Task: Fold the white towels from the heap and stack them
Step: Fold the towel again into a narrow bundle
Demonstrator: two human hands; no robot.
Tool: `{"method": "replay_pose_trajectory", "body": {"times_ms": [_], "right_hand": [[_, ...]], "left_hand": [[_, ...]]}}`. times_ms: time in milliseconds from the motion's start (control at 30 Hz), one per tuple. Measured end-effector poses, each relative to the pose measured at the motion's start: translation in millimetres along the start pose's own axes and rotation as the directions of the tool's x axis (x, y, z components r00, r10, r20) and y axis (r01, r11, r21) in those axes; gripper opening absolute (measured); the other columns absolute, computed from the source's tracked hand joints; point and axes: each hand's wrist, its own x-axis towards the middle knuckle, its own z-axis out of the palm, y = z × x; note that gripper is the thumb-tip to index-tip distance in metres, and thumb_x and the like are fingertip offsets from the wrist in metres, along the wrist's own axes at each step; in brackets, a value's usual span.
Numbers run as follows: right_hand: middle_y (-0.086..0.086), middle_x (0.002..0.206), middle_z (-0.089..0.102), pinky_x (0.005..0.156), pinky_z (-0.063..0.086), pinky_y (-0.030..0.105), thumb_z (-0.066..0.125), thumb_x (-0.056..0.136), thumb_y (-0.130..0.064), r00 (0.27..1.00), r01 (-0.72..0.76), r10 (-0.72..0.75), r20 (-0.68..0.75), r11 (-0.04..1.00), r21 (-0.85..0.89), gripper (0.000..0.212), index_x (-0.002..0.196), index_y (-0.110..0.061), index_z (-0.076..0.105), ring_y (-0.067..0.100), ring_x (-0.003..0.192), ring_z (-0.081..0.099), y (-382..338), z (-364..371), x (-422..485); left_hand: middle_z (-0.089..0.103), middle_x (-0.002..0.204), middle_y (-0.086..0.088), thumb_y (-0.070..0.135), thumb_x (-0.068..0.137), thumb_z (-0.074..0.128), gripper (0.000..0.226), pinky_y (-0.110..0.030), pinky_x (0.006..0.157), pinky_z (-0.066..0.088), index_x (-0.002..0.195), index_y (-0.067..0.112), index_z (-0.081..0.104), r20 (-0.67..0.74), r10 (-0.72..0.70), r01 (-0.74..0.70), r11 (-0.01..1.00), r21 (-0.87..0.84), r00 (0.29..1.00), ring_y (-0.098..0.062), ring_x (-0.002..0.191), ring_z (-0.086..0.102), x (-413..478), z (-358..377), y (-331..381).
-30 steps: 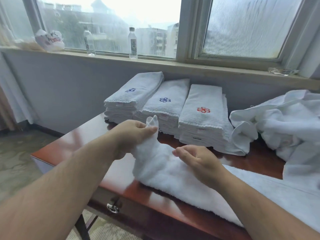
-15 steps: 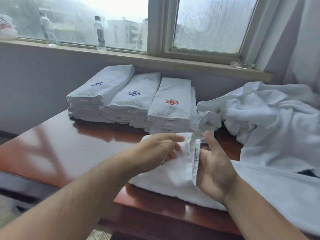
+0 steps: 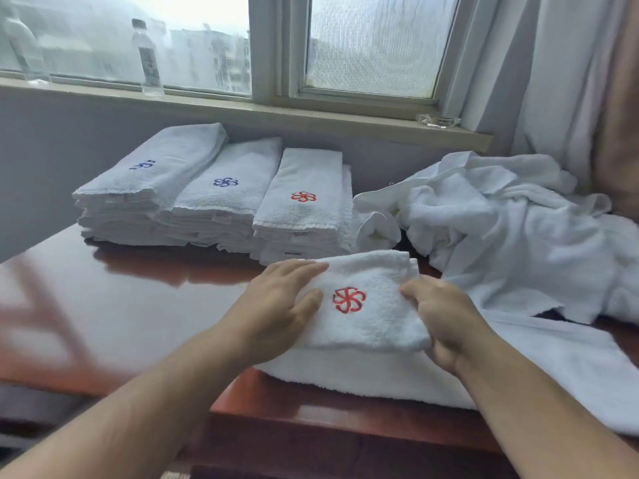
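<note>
From the head camera we see the white towel [image 3: 377, 326] lying near the front edge of the table [image 3: 138, 288], its end folded over into a thick, fluffy flap with a red pinwheel emblem [image 3: 348, 300] facing up. Our left hand [image 3: 276, 302] presses flat, fingers straight, on the flap's left side. Our right hand [image 3: 439, 316] grips its right edge, fingers curled under. Three folded stacks [image 3: 304, 202] stand behind, with the heap [image 3: 501, 229] to their right.

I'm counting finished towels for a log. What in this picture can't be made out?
Head view only:
- Stacks: layers too thin and blurred to count.
- Heap: cut off by the right edge and tangled, so remaining towels are uncountable.
- Right hand: fingertips hidden under the folded towel it grips.
- Bottle: label too small to read.
</note>
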Motion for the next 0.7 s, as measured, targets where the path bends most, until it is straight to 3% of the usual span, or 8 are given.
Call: {"method": "replay_pose_trajectory", "body": {"times_ms": [200,300,400,467,533,600,700], "right_hand": [[0.021,0.096,0.076,0.070,0.061,0.054,0.051,0.096,-0.005,0.973,0.040,-0.082,-0.214,0.980,-0.193,0.020,0.100,-0.003,0.071,0.037,0.086,0.075,-25.1,-140.2,0.0],[0.019,0.091,0.076,0.056,0.059,0.040,0.056,0.096,-0.007,0.948,0.000,-0.079,-0.308,0.969,-0.248,0.016,0.097,-0.005,0.071,0.034,0.078,0.076,-36.2,-208.7,-10.6],[0.013,0.083,0.077,0.054,0.057,0.036,0.059,0.098,-0.012,0.919,-0.031,-0.084,-0.384,0.959,-0.282,0.014,0.092,-0.009,0.072,0.029,0.072,0.076,-38.2,-249.6,-18.9],[0.005,0.078,0.076,0.059,0.055,0.034,0.064,0.097,-0.023,0.916,-0.082,-0.105,-0.386,0.895,-0.439,0.017,0.087,-0.012,0.072,0.025,0.070,0.074,-30.3,-262.3,-20.7],[-0.004,0.060,0.062,0.054,0.042,0.031,0.066,0.095,-0.032,0.904,-0.132,-0.171,-0.393,0.761,-0.635,0.032,0.067,-0.016,0.062,0.016,0.056,0.059,-21.5,-268.9,-21.5],[-0.005,0.055,0.051,0.053,0.034,0.030,0.064,0.094,-0.034,0.878,-0.165,-0.221,-0.424,0.694,-0.701,0.038,0.062,-0.019,0.052,0.015,0.052,0.048,-15.3,-273.0,-19.2],[-0.006,0.059,0.055,0.053,0.033,0.031,0.058,0.095,-0.034,0.864,-0.231,-0.239,-0.442,0.592,-0.772,0.037,0.063,-0.017,0.050,0.016,0.055,0.049,-8.3,-273.2,-15.1]], "left_hand": [[0.029,0.161,0.019,0.050,0.100,0.036,0.055,-0.025,0.121,0.010,0.155,0.041,0.029,0.157,0.167,-0.174,0.984,0.033,0.973,-0.003,0.149,0.014,34.3,38.5,51.6],[0.018,0.165,0.018,0.057,0.100,0.030,0.058,-0.030,0.123,0.004,0.156,0.046,0.018,0.259,0.217,-0.244,0.966,0.081,0.941,-0.006,0.152,0.005,42.6,70.1,81.6],[0.011,0.167,0.014,0.061,0.100,0.023,0.061,-0.033,0.122,-0.001,0.157,0.044,0.011,0.321,0.260,-0.318,0.937,0.143,0.911,-0.011,0.154,0.000,47.4,95.7,105.3],[0.009,0.167,0.011,0.063,0.099,0.019,0.064,-0.038,0.123,-0.002,0.158,0.041,0.009,0.344,0.264,-0.345,0.917,0.201,0.901,-0.015,0.154,-0.001,50.9,105.9,113.6],[0.008,0.167,0.010,0.066,0.098,0.017,0.067,-0.040,0.122,-0.002,0.159,0.039,0.009,0.358,0.258,-0.357,0.902,0.244,0.897,-0.017,0.155,0.000,54.3,112.0,117.6],[0.006,0.168,0.009,0.069,0.095,0.013,0.071,-0.040,0.122,-0.002,0.159,0.038,0.008,0.367,0.247,-0.356,0.896,0.266,0.897,-0.017,0.155,0.001,55.9,115.0,116.4],[0.000,0.169,0.008,0.076,0.086,0.005,0.081,-0.040,0.124,-0.004,0.159,0.039,0.003,0.415,0.217,-0.351,0.893,0.281,0.884,-0.018,0.155,-0.002,53.3,117.5,109.6]]}}
